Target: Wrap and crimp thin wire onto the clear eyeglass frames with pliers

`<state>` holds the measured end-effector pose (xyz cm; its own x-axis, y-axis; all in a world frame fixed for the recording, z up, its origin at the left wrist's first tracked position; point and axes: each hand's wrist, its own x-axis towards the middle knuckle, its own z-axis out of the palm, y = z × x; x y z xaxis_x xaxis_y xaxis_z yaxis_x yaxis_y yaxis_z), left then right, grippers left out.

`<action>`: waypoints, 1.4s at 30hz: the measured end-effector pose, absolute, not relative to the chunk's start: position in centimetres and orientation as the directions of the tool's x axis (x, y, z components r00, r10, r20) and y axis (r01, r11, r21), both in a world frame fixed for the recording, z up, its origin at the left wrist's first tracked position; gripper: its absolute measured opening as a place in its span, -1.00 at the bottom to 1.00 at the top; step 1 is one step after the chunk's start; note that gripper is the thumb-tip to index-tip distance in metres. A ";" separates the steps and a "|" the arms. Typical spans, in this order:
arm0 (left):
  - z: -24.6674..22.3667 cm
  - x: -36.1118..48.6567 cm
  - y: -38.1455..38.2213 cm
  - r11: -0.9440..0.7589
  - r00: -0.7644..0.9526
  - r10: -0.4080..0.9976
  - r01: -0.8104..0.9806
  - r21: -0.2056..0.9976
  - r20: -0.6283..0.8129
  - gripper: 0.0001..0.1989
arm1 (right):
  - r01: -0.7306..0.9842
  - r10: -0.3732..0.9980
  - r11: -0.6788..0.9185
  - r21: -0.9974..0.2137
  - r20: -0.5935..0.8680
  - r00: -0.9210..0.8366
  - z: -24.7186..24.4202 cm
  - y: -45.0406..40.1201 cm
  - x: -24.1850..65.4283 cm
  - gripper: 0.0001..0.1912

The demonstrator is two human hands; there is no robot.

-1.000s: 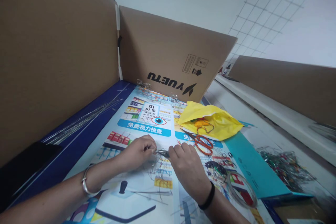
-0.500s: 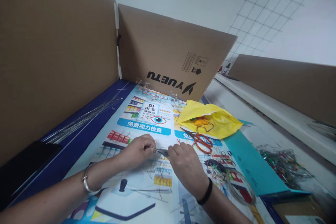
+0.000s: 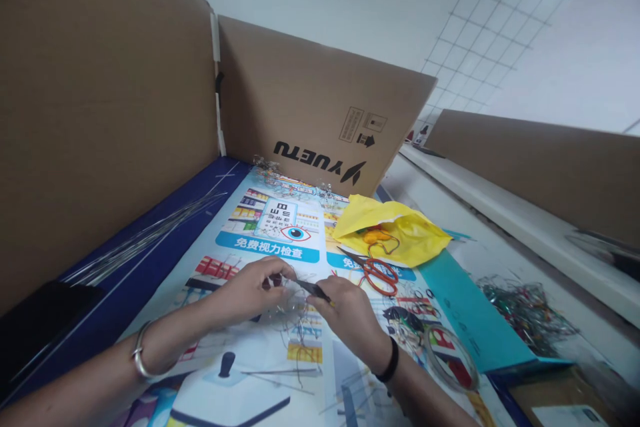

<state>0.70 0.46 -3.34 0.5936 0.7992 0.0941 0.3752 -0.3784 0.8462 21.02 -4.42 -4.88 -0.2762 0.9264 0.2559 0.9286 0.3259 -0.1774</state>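
My right hand (image 3: 350, 313) is wrapped around a pair of fine-nosed pliers (image 3: 313, 289), whose dark jaws point left at my other hand. The fingers of my left hand (image 3: 250, 290) are curled into a pinch at the plier tips. Thin wire shows at those fingertips, though its shape is too fine to make out. Loose bits of thin wire (image 3: 299, 327) lie on the printed sheet (image 3: 270, 347) just below both hands. Orange-handled scissors (image 3: 384, 277) rest beyond my right hand, against a yellow bag (image 3: 423, 237) with orange thread (image 3: 377, 237) at its mouth.
Cardboard walls (image 3: 320, 93) stand at the left and back. Long straight wires (image 3: 150, 233) lie on the blue strip at left, near a black object (image 3: 45, 320). To the right are a round clear container (image 3: 451, 357) and a heap of tangled wire pieces (image 3: 527, 313).
The pliers have turned slightly, and their jaws now show more beside my left fingers. My left fingers have loosened and shifted a little. The whole view has moved slightly.
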 end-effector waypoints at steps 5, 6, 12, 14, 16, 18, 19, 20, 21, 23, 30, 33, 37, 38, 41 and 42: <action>-3.0 0.8 0.2 -0.371 0.571 0.815 0.387 0.844 0.097 -0.84 | 0.911 0.945 0.305 -0.279 0.209 -0.252 -4.7 -4.3 20.9 -0.82; -3.0 0.8 0.2 -0.373 0.567 0.818 0.391 0.842 0.099 -0.85 | 0.908 0.947 0.302 -0.291 0.200 -0.251 -4.7 -4.3 20.9 -0.81; -2.9 0.9 0.2 -0.390 0.560 0.823 0.436 0.811 0.095 -0.83 | 0.893 0.949 0.306 -0.329 0.178 -0.260 -4.8 -4.2 20.9 -0.81; -3.1 0.9 0.2 -0.407 0.567 0.817 0.437 0.802 0.105 -0.82 | 0.894 0.947 0.311 -0.324 0.187 -0.261 -4.9 -4.2 20.9 -0.81; -3.3 1.0 0.1 -0.412 0.565 0.818 0.438 0.799 0.112 -0.83 | 0.894 0.942 0.321 -0.312 0.201 -0.268 -5.0 -4.3 20.9 -0.81; -3.5 1.0 0.1 -0.403 0.554 0.825 0.440 0.803 0.110 -0.83 | 0.894 0.937 0.333 -0.300 0.211 -0.278 -5.1 -4.3 20.9 -0.81; -3.5 1.1 0.1 -0.396 0.548 0.829 0.442 0.805 0.107 -0.84 | 0.893 0.935 0.338 -0.296 0.217 -0.282 -5.2 -4.3 20.9 -0.82; -3.5 1.1 0.1 -0.391 0.544 0.833 0.442 0.807 0.105 -0.84 | 0.892 0.932 0.343 -0.294 0.222 -0.286 -5.2 -4.3 20.9 -0.83; -3.4 1.2 0.1 -0.389 0.541 0.834 0.441 0.809 0.105 -0.84 | 0.890 0.930 0.348 -0.293 0.225 -0.290 -5.2 -4.2 20.9 -0.83; -3.2 1.2 0.0 -0.392 0.541 0.834 0.441 0.807 0.109 -0.84 | 0.886 0.926 0.358 -0.296 0.231 -0.297 -5.2 -4.2 20.9 -0.82; -3.0 1.1 -0.1 -0.414 0.517 0.846 0.476 0.776 0.134 -0.85 | 0.881 0.911 0.378 -0.284 0.281 -0.301 -5.5 -4.0 21.0 -0.84; -3.0 1.1 -0.2 -0.449 0.513 0.840 0.478 0.755 0.176 -0.84 | 0.874 0.886 0.413 -0.257 0.336 -0.320 -5.7 -4.0 21.2 -0.86; -2.9 1.0 -0.4 -0.476 0.515 0.833 0.480 0.737 0.202 -0.84 | 0.863 0.839 0.453 -0.226 0.436 -0.326 -6.3 -3.8 21.6 -0.86; -2.9 1.0 -0.4 -0.480 0.517 0.831 0.482 0.733 0.205 -0.84 | 0.858 0.825 0.464 -0.220 0.459 -0.328 -6.4 -3.8 21.7 -0.86; -2.9 1.0 -0.4 -0.494 0.521 0.827 0.492 0.717 0.213 -0.83 | 0.848 0.794 0.491 -0.199 0.503 -0.342 -6.8 -3.6 21.9 -0.86; -2.9 1.0 -0.4 -0.496 0.520 0.827 0.496 0.713 0.214 -0.83 | 0.847 0.788 0.495 -0.194 0.511 -0.344 -6.8 -3.6 21.9 -0.86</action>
<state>1.01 -0.41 -2.93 0.5199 0.8269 0.2142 0.4956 -0.4963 0.7128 21.92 -3.62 -6.83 -0.3439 0.7880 0.5106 0.8470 0.4951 -0.1936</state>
